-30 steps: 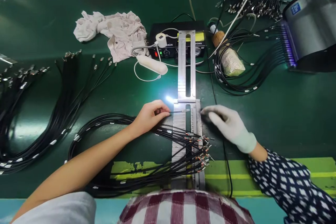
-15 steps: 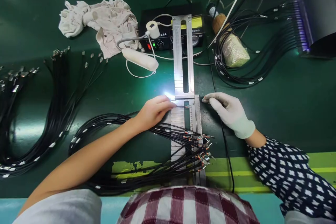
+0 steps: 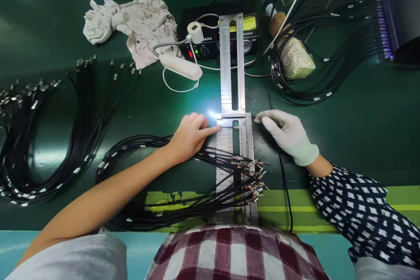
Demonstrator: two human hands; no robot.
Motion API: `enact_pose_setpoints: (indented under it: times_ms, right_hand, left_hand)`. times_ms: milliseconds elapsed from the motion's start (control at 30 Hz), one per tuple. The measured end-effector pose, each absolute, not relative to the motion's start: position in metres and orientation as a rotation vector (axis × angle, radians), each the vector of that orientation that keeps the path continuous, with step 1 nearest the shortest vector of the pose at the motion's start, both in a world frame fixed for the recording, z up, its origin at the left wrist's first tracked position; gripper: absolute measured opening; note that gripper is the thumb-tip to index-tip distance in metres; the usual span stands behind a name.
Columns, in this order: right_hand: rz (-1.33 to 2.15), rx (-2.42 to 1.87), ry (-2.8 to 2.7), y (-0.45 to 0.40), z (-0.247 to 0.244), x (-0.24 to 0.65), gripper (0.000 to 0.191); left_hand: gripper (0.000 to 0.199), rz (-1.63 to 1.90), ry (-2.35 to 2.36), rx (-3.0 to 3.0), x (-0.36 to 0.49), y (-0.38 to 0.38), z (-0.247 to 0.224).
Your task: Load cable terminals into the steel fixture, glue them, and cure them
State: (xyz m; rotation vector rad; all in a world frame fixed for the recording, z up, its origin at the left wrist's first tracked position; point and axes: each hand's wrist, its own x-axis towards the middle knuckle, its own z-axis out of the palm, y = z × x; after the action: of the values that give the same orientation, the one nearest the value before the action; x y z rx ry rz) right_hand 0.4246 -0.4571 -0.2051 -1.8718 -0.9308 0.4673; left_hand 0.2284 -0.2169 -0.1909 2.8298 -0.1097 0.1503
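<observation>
My bare left hand is open, its index finger stretched out onto the thin black cable on the metal jig; the other fingers are bent. The cable's small metal connector lies over the jig's slot. To the right of the jig, my white-gloved right hand is closed, thumb and fingers together. Something small and greyish shows at its fingertips, too small to make out. A bundle of black cables with metal ends loops below my left hand and across the jig's lower part.
A lit lamp hangs over the bench left of the jig's upper bar. Behind stand a black control box, crumpled cloth and a wrapped-handle tool. More cable bundles lie left and right.
My left hand has gone from a pinch at the cable to a stretched index finger on it. My right hand stays nearly still. The whole view has shifted slightly.
</observation>
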Motion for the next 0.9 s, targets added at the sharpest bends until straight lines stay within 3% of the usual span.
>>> enact_pose_setpoints:
  times_ms: [267, 633, 900]
  right_hand:
    - [0.440, -1.885, -0.949, -0.456, -0.205, 0.424, 0.025]
    - [0.436, -1.894, -0.973, -0.457, -0.205, 0.425, 0.023]
    - [0.432, -1.889, -0.972, -0.457, -0.206, 0.425, 0.023]
  left_hand:
    - [0.016, -0.149, -0.108, 2.381, 0.218, -0.249, -0.179]
    - [0.013, 0.220, 0.088, 2.599, 0.200, -0.211, -0.185]
    - [0.021, 0.296, -0.154, 2.789, 0.217, -0.225, -0.203]
